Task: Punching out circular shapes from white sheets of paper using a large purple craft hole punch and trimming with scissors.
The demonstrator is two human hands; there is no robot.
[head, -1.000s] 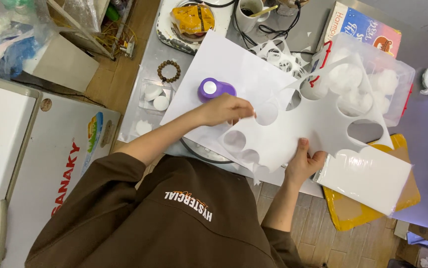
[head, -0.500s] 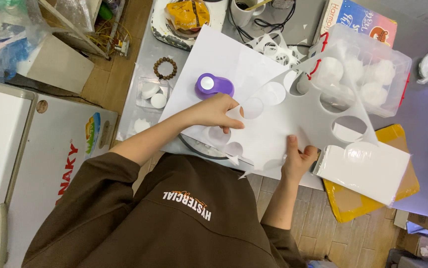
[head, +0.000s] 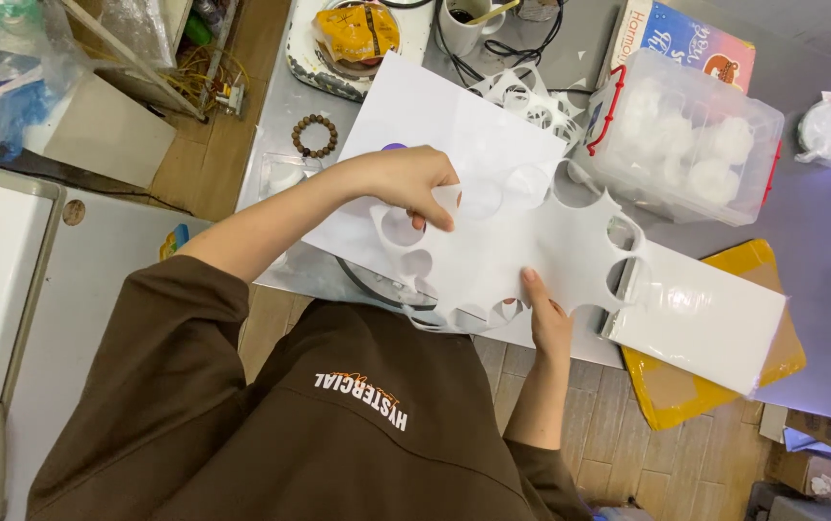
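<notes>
Nearest the viewer, a person in a brown top (head: 271, 425) stands at the table edge, both bare arms reaching forward to a white sheet with round holes punched out (head: 521, 256). The right hand (head: 548, 323), at about five o'clock of the sheet, pinches its near edge, thumb lying on top and the fingers hidden beneath. The left hand (head: 406, 181), at about ten o'clock of the sheet, is closed on the sheet's left margin, fingertips curled over the paper beside two of the holes. The two hands are well apart, each clamped on the same sheet, which is held just above the grey table (head: 820, 222) and over a further plain white sheet (head: 425, 106). At three to four o'clock of the right hand lies a stack of white paper in clear wrap (head: 700, 318), resting on a yellow envelope (head: 714, 386). Beyond the left hand, at about eleven o'clock, a brown bead bracelet (head: 315, 135) lies on the table. Farther off, at one o'clock of the held sheet, stands a clear plastic box with red latches (head: 690, 135), holding round white items. Scraps of cut-out paper (head: 526, 96) lie at twelve o'clock, and beyond them a white mug (head: 462, 27) and a dish with a yellow packet (head: 357, 34).
</notes>
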